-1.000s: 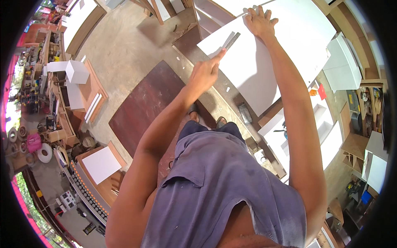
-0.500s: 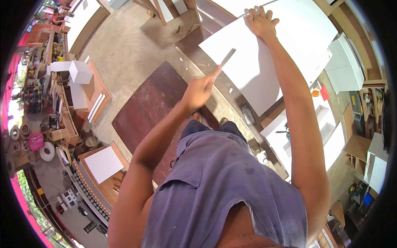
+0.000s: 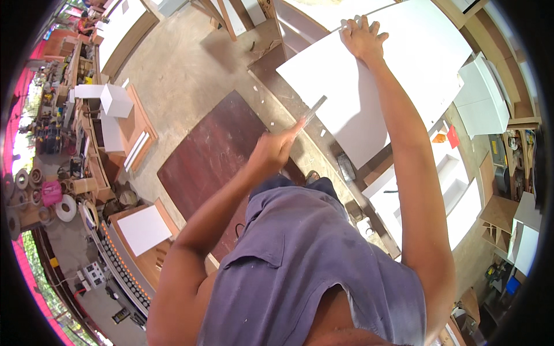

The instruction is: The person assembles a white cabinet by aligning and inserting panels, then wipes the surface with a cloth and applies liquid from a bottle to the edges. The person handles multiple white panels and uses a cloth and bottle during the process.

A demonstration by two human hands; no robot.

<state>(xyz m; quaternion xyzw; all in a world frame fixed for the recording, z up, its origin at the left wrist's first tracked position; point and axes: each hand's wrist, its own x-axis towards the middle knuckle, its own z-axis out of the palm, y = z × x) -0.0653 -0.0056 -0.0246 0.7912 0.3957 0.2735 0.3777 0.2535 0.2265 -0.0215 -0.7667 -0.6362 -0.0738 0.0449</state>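
A large white board [image 3: 430, 46] lies flat in front of me, turned at an angle. My right hand [image 3: 363, 41] rests on it near its far edge, with the fingers spread. My left hand [image 3: 276, 151] is closed round a flat grey metal file [image 3: 315, 109], its handle end hidden in the fist. The file points up and to the right, and its blade is at the board's left edge. Whether it touches that edge I cannot tell.
Below the board is a dark brown work surface [image 3: 295, 98]. A reddish-brown panel [image 3: 208, 164] lies at my left. White framed panels [image 3: 456, 173] stand at the right, near a red tag [image 3: 452, 137]. Tape rolls [image 3: 66, 207] and a machine [image 3: 124, 262] are far left.
My left hand and the file have moved nearer to me along the board's left edge. My right hand keeps its place on the board.
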